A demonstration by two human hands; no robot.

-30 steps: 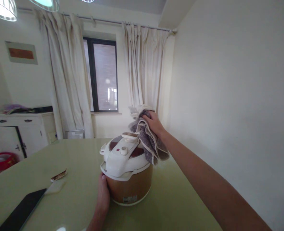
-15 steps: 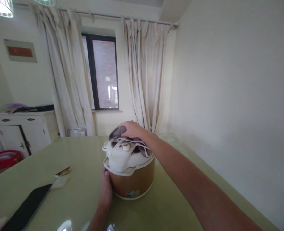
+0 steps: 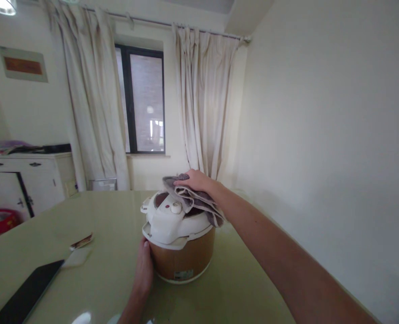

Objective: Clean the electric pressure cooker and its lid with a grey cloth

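An electric pressure cooker (image 3: pixel 182 258) with a brown-gold body and a white lid stands upright on the table. My right hand (image 3: pixel 199 181) is closed on a grey-purple cloth (image 3: pixel 199 198), over the far right part of the lid. The cloth's folds hang down over the lid's right edge, leaving the white knob (image 3: pixel 176 207) uncovered. Against the cooker's left side, just under the lid rim, my left hand (image 3: pixel 144 265) grips the body. Its thumb shows, while the other fingers are mostly hidden.
On the pale green table (image 3: pixel 105 216), a dark flat slab (image 3: pixel 29 290) lies at the left, with a small brown-and-white item (image 3: pixel 81 241) beyond it. A white cabinet (image 3: pixel 44 180) and a red basin (image 3: pixel 3 224) are farther left. The wall (image 3: pixel 331 135) borders the right side.
My right hand and the cloth have moved right across the lid, uncovering more of its left part. My left hand stays on the cooker's side. The view has shifted slightly.
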